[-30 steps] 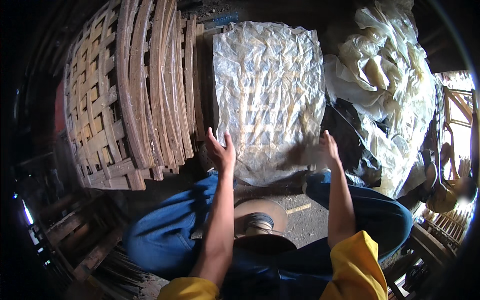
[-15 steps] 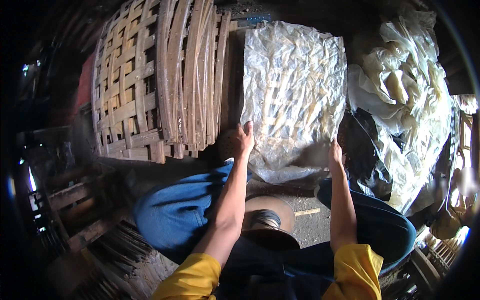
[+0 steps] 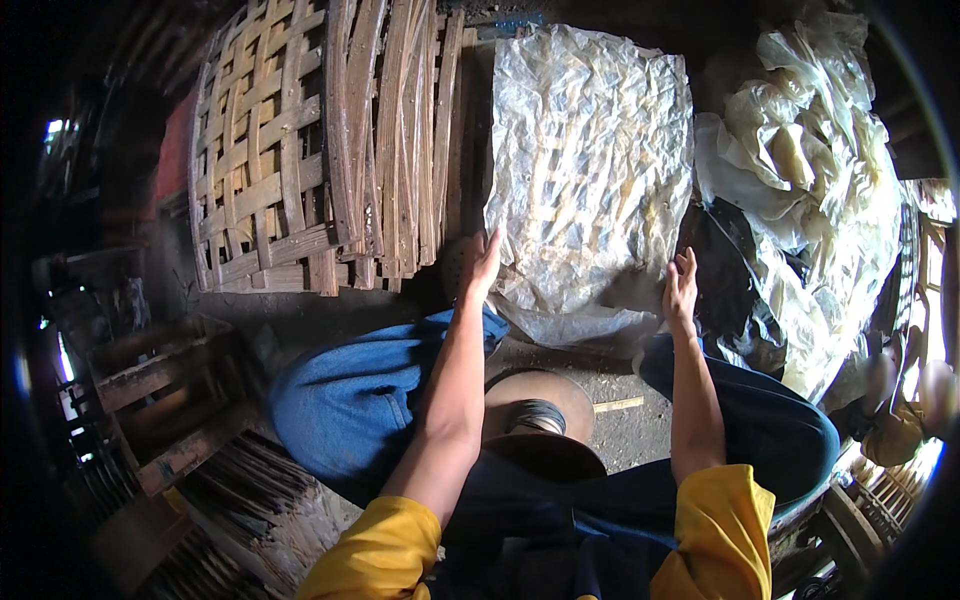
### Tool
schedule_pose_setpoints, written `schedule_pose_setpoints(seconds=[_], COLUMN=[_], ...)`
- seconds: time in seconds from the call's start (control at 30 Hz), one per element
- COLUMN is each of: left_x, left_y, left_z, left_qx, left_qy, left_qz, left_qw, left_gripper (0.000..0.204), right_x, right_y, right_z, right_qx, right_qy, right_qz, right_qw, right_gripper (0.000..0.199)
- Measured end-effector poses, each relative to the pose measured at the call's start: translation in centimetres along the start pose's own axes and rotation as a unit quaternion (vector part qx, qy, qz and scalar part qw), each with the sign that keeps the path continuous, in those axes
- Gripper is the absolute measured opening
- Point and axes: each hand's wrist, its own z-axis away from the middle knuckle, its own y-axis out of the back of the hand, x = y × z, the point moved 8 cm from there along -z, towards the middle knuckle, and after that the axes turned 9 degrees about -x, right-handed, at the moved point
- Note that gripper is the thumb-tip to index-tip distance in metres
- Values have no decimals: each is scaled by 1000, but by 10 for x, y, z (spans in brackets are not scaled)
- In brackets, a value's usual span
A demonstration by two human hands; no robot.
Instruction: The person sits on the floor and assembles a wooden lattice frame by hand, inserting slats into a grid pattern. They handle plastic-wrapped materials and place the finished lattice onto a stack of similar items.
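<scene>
by the near corners of a plastic sheet (image 3: 595,170), two loose hands

the crinkled sheet lies spread between a stack of woven trays (image 3: 285,150) on the left and a heap of crumpled plastic (image 3: 850,190) on the right. i see the left hand (image 3: 480,268) at the sheet's left edge, near the corner, fingers straight and not clamped; whether it touches, i can't tell. the right hand (image 3: 681,288) is just beside the right edge, fingers apart, gripping nothing. nearer, a brown spool (image 3: 505,391) stands on the floor (image 3: 640,435).
</scene>
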Motion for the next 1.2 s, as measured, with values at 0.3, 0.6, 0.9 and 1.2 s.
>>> schedule_pose_setpoints(seconds=[0.3, 0.6, 0.9, 1.2], left_x=[-54, -23, -13, -159], left_y=[-12, -23, -17, -92], left_z=[13, 37, 65, 48], left_qx=[-30, -92, 33, 233], left_qy=[-26, -75, -52, 146], left_qz=[-128, -82, -312, 382], left_qw=[991, 990, 948, 882], left_gripper=[108, 142, 130, 68], right_x=[-55, -30, -21, 111], right_y=[-43, -43, -33, -96], right_z=[34, 34, 43, 58], right_qx=[-170, -110, -29, -53], right_qy=[67, 38, 132, -367], right_qz=[312, 352, 258, -385], right_qw=[932, 929, 956, 845], right_gripper=[130, 92, 92, 58])
